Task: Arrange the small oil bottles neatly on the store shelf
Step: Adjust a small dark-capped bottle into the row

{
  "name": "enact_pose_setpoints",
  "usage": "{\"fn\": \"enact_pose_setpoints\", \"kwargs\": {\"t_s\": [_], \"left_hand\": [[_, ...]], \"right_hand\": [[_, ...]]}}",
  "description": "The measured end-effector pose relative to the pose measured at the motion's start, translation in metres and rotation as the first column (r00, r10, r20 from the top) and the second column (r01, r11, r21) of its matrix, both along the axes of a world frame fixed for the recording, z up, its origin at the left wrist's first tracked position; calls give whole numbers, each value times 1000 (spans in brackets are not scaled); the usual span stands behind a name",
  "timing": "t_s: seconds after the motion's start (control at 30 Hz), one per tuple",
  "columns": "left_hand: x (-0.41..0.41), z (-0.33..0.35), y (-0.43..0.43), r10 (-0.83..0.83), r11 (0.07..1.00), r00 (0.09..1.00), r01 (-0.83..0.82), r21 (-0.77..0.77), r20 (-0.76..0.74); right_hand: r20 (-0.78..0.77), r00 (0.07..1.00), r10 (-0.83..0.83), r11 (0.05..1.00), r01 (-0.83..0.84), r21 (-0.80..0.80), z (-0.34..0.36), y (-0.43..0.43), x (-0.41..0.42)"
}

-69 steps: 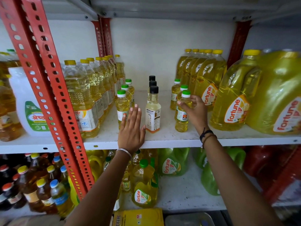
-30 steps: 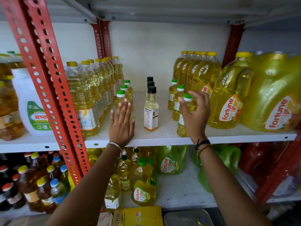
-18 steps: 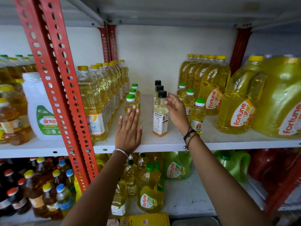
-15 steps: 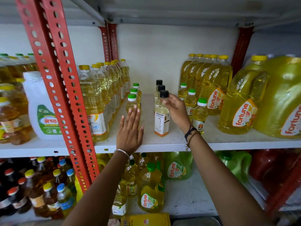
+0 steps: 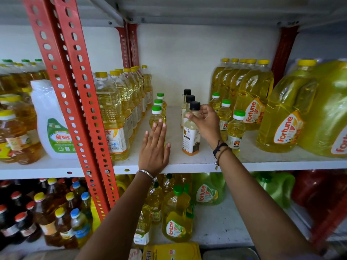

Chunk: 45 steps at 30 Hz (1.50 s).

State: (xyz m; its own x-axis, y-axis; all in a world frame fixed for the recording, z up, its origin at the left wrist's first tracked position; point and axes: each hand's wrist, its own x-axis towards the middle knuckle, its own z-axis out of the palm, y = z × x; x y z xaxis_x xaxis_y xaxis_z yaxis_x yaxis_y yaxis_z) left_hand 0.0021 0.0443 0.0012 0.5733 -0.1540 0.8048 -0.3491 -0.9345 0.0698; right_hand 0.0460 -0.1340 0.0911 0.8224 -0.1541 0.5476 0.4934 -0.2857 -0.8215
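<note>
On the white shelf (image 5: 189,164) stand three short rows of small oil bottles. The left row has green caps (image 5: 156,114), the middle row black caps, the right row green caps (image 5: 235,128). My right hand (image 5: 204,121) pinches the neck of the front black-capped bottle (image 5: 191,139), which stands upright on the shelf. My left hand (image 5: 155,147) lies flat and open on the shelf, fingertips touching the front green-capped bottle of the left row.
Tall yellow-capped oil bottles (image 5: 112,117) line the left side, big Fortune jugs (image 5: 281,117) the right. A red perforated upright (image 5: 75,102) crosses the left front. A white jug (image 5: 50,121) stands further left. More bottles fill the lower shelf (image 5: 216,228).
My right hand let go of the front green-capped bottle on the right and moved left to grip the front black-capped bottle. My left hand stayed flat on the shelf.
</note>
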Motion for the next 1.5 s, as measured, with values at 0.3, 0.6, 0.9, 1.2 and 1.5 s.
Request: {"fn": "enact_pose_setpoints", "kwargs": {"t_s": [0.3, 0.6, 0.9, 1.2, 1.5], "left_hand": [[0, -2, 0, -7, 1000, 1000, 7, -2, 3], [1, -1, 0, -4, 1000, 1000, 4, -4, -8], [-1, -1, -1, -13, 1000, 1000, 12, -4, -8], [-1, -1, -1, -4, 1000, 1000, 4, 12, -28], [1, 0, -1, -1, 1000, 1000, 1, 16, -20]], "right_hand": [[-54, 997, 58, 997, -60, -40, -3, -7, -2], [-14, 1000, 18, 996, -19, -92, -4, -2, -11], [-22, 998, 64, 986, -66, -156, 0, -6, -20], [-11, 999, 40, 986, -42, -161, 1, -16, -42], [-6, 1000, 18, 986, -19, -165, 0, -16, -50]]}}
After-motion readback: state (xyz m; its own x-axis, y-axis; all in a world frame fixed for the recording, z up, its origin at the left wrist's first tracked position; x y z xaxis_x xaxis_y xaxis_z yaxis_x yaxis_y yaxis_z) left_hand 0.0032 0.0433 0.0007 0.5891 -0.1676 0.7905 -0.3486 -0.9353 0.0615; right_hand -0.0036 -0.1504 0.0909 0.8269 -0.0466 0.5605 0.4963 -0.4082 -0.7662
